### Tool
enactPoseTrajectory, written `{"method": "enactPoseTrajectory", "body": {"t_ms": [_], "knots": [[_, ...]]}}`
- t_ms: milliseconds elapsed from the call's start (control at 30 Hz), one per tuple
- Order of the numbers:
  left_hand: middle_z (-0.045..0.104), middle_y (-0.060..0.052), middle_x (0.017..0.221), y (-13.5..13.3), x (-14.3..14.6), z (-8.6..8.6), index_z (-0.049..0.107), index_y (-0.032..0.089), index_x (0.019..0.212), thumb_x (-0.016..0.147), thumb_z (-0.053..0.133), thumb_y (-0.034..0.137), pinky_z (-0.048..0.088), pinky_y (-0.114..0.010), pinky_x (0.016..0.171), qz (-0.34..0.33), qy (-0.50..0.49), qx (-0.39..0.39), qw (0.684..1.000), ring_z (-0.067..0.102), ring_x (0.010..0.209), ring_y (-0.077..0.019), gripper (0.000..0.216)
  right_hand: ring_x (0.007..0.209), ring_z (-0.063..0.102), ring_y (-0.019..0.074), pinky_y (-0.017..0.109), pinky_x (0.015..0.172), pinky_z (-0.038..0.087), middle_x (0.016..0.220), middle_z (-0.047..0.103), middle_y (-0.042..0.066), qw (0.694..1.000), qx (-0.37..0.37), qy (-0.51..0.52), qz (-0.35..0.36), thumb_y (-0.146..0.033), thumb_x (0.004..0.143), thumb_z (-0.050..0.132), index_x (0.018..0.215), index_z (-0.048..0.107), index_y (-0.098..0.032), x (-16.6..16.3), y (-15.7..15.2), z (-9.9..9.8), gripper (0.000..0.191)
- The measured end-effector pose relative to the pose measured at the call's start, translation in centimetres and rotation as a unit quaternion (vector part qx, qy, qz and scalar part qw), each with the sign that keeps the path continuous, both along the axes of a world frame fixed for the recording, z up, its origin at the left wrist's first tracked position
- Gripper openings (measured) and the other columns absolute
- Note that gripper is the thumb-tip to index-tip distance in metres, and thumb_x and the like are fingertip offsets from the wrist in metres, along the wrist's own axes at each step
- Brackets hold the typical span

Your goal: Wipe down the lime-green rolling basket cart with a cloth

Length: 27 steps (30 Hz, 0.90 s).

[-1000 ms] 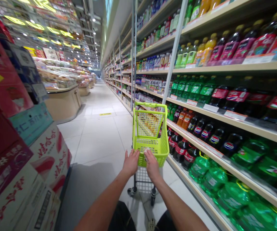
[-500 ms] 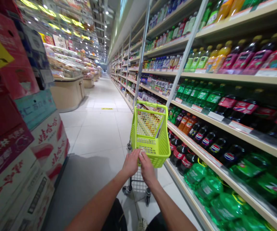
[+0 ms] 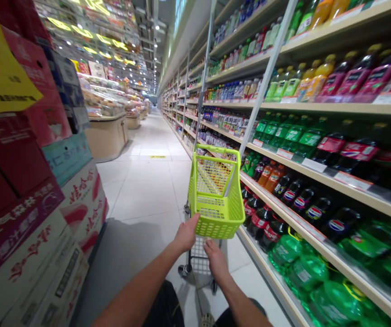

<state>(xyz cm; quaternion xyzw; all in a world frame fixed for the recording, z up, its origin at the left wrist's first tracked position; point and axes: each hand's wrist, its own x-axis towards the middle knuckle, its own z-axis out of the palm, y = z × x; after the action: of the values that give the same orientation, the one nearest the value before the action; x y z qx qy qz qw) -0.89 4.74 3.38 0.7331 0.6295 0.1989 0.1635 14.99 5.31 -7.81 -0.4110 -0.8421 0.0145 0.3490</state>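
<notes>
Green cart (image 3: pixel 217 228) — ahead of both hands (image 3: pixel 186 235) (image 3: pixel 217 260)

cart (image 3: pixel 220 230) ahead | shelves (image 3: pixel 338 109) right (bottles (image 3: pixel 302 202) on them) | boxes (image 3: pixel 18 200) left | counter (image 3: pixel 105 138) beyond boxes

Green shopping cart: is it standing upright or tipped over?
Upright. The green shopping cart has its visible wheels down at the tiled floor, and its open top faces up.

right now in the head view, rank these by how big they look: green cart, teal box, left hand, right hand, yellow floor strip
1. Green cart
2. Teal box
3. Left hand and right hand: too alike to rank
4. Yellow floor strip, farther off
</notes>
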Motion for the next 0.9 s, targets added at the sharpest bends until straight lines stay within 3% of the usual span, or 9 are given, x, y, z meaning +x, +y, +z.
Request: {"method": "enactPoseTrajectory", "body": {"t_ms": [167, 233, 433, 500, 667, 833, 900], "knots": [[0.027, -0.006, 0.142, 0.5, 1.4, 0.6, 0.025, 0.016, 0.133, 0.072, 0.030, 0.006, 0.021, -0.048, 0.104, -0.004, 0.091, 0.034, 0.995, 0.020, 0.131, -0.0188, 0.061, 0.121, 0.040, 0.0177, 0.040, 0.099, 0.036, 0.123, 0.052, 0.007, 0.990, 0.094, 0.095, -0.032, -0.001, 0.078, 0.036, 0.115, 0.055, -0.020, 2.9, 1.5, 5.0, 0.046], [0.023, -0.006, 0.143, 0.7, 2.2, 0.6, 0.023, 0.015, 0.133, 0.073, 0.030, 0.006, 0.017, -0.050, 0.104, -0.032, 0.120, 0.047, 0.991, 0.016, 0.132, -0.0181, 0.062, 0.122, 0.038, 0.0171, 0.041, 0.101, 0.034, 0.124, 0.051, 0.006, 0.989, 0.103, 0.102, -0.027, -0.001, 0.078, 0.035, 0.115, 0.054, -0.021, 3.3, 2.1, 5.7, 0.047], [0.028, -0.009, 0.141, 0.8, 3.2, 0.7, 0.029, 0.015, 0.131, 0.074, 0.029, 0.007, 0.010, -0.055, 0.104, -0.059, 0.165, 0.031, 0.984, 0.018, 0.131, -0.0189, 0.057, 0.109, 0.052, 0.0178, 0.035, 0.089, 0.047, 0.111, 0.061, 0.004, 0.997, 0.026, 0.056, -0.035, -0.003, 0.075, 0.038, 0.105, 0.062, -0.023, 5.2, 0.4, 0.5, 0.043], [0.032, -0.009, 0.139, 0.8, 3.4, 1.0, 0.031, 0.016, 0.130, 0.076, 0.027, 0.007, 0.009, -0.055, 0.104, -0.051, 0.163, 0.034, 0.985, 0.022, 0.130, -0.0190, 0.055, 0.112, 0.050, 0.0174, 0.036, 0.092, 0.045, 0.114, 0.059, 0.004, 0.995, 0.046, 0.078, -0.051, -0.004, 0.076, 0.037, 0.107, 0.060, -0.023, 6.4, 0.3, 0.7, 0.042], [0.033, -0.010, 0.138, 0.9, 4.6, 1.2, 0.032, 0.013, 0.129, 0.076, 0.027, 0.007, 0.010, -0.055, 0.104, -0.049, 0.162, 0.042, 0.985, 0.024, 0.129, -0.0204, 0.054, 0.120, 0.041, 0.0179, 0.040, 0.098, 0.037, 0.122, 0.053, 0.008, 0.982, 0.102, 0.129, -0.090, -0.007, 0.080, 0.035, 0.111, 0.057, -0.019, 7.3, 1.9, 3.6, 0.041], [0.029, -0.009, 0.141, 0.7, 4.9, 0.7, 0.031, 0.015, 0.130, 0.074, 0.029, 0.007, 0.010, -0.055, 0.104, -0.066, 0.182, 0.037, 0.980, 0.021, 0.130, -0.0196, 0.056, 0.108, 0.053, 0.0202, 0.039, 0.088, 0.047, 0.111, 0.060, 0.008, 0.994, 0.031, 0.074, -0.079, -0.008, 0.076, 0.036, 0.101, 0.063, -0.019, 7.7, 1.7, 0.5, 0.038], [0.028, -0.009, 0.141, 0.6, 4.6, 0.6, 0.031, 0.015, 0.130, 0.073, 0.030, 0.007, 0.010, -0.055, 0.104, -0.067, 0.182, 0.037, 0.980, 0.021, 0.130, -0.0194, 0.057, 0.109, 0.052, 0.0203, 0.039, 0.089, 0.046, 0.113, 0.059, 0.008, 0.992, 0.037, 0.086, -0.087, -0.008, 0.076, 0.037, 0.102, 0.062, -0.019, 8.7, 1.3, 0.4, 0.038]]}}
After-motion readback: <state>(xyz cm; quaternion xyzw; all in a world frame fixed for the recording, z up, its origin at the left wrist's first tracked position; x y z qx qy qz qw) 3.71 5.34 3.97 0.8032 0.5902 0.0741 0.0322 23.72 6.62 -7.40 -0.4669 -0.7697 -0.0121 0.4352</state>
